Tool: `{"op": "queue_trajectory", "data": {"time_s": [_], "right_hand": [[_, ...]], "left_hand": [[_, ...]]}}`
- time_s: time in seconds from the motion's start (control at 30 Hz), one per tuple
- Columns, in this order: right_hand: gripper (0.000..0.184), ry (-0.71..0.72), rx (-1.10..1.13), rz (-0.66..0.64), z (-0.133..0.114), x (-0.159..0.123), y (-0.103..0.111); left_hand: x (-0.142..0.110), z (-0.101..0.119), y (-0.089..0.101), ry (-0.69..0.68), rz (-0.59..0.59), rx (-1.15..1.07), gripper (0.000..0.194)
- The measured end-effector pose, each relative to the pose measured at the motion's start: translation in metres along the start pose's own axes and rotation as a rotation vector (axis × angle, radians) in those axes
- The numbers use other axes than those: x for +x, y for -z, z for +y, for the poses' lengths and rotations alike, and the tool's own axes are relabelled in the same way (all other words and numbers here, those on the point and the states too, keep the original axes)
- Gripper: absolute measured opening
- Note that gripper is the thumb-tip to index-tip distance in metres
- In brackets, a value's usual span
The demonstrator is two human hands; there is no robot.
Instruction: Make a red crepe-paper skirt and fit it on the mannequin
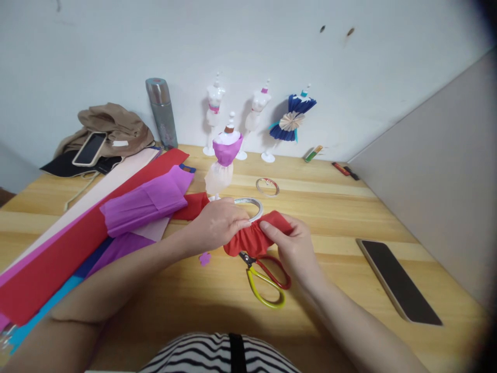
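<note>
Both hands pinch a gathered strip of red crepe paper [252,239] just above the wooden table [341,207]. My left hand [215,224] grips its left part, fingers closed. My right hand [293,246] pinches the right part between thumb and fingers. A roll of tape [253,204] lies right behind the hands. Scissors with one red and one yellow-green handle [267,282] lie under the paper, near my right hand. A small dress form wearing a purple top and pale skirt [223,163] stands just behind the tape.
Sheets of red, purple, pink and blue crepe paper [70,243] cover the left of the table. Three more dress forms [254,122] stand by the wall, one in a blue dress. A phone [399,282] lies at right, a flask [162,111] and a bag with another phone [104,132] at back left.
</note>
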State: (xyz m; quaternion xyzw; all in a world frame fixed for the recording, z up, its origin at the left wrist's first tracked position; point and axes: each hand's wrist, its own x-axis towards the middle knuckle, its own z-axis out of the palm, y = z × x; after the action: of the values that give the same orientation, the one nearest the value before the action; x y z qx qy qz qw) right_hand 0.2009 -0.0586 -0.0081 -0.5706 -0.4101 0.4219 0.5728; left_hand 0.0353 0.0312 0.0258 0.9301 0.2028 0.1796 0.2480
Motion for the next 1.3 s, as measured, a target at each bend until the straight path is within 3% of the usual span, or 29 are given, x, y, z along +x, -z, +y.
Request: {"op": "queue_trajectory", "data": {"time_s": [0.27,0.43,0.73,0.9,1.2,1.3], "right_hand": [[0.015,0.188,-0.162,0.084,-0.004,-0.007,-0.005],[0.017,0.138,-0.133,0.039,-0.004,-0.004,-0.003],[0.013,0.220,-0.222,0.027,-0.009,-0.003,0.003],[0.014,0.174,-0.182,0.010,-0.018,0.002,0.011],[0.009,0.115,-0.212,-0.141,-0.032,0.008,0.019],[0.015,0.137,-0.272,-0.132,-0.033,0.011,0.020]], "left_hand": [[0.001,0.001,0.002,-0.013,-0.021,0.057,0.038],[0.001,0.001,0.003,-0.036,0.002,0.080,0.038],[0.001,0.000,0.001,-0.057,0.020,0.078,0.038],[0.001,0.000,0.002,-0.074,0.018,0.097,0.040],[0.001,-0.003,0.001,-0.106,0.022,0.127,0.039],[0.000,-0.002,0.000,-0.130,0.037,0.135,0.040]]}}
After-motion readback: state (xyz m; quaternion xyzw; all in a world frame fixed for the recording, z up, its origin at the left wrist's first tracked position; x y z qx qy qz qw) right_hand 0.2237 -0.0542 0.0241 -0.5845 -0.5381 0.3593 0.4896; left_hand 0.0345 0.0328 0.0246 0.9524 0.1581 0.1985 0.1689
